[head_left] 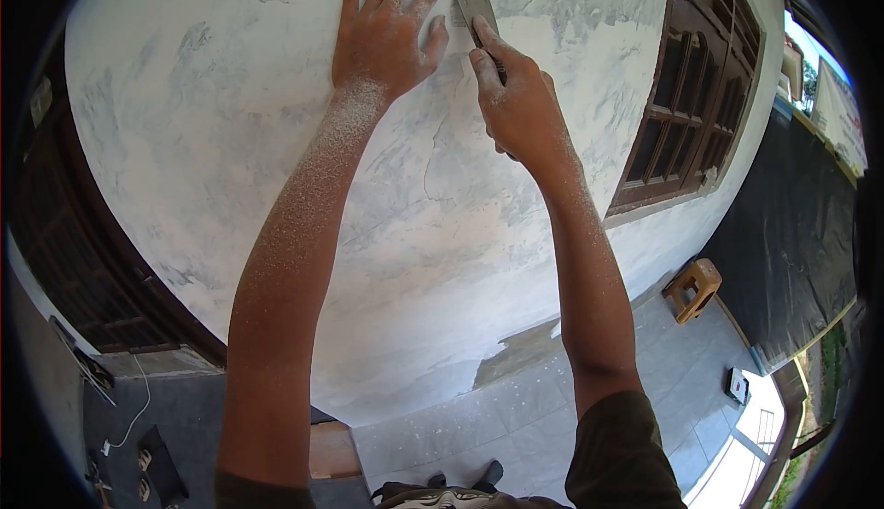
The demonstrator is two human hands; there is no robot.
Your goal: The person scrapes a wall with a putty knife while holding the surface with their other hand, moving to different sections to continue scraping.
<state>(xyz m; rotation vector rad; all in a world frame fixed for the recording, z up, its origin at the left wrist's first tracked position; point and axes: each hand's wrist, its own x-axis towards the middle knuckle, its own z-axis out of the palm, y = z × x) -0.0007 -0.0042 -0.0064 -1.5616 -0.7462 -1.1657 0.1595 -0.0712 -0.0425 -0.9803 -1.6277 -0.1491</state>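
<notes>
My left hand (pixel 389 35) lies against the patchy white and grey wall (pixel 368 233), its fingers spread and pointing up, with white dust over the skin and forearm. Just to its right, my right hand (pixel 517 95) is wrapped round the handle of a putty knife (pixel 475 10). The knife's flat metal blade points up and to the left, at the wall surface. Thin cracks run through the plaster below and between the hands.
A brown wooden window (pixel 686 95) is at the right, a dark wooden door (pixel 74 233) at the left. A brown stool (pixel 693 289) stands on the tiled floor (pixel 516 426) near a black sheet (pixel 792 224). A white cable (pixel 145 399) lies lower left.
</notes>
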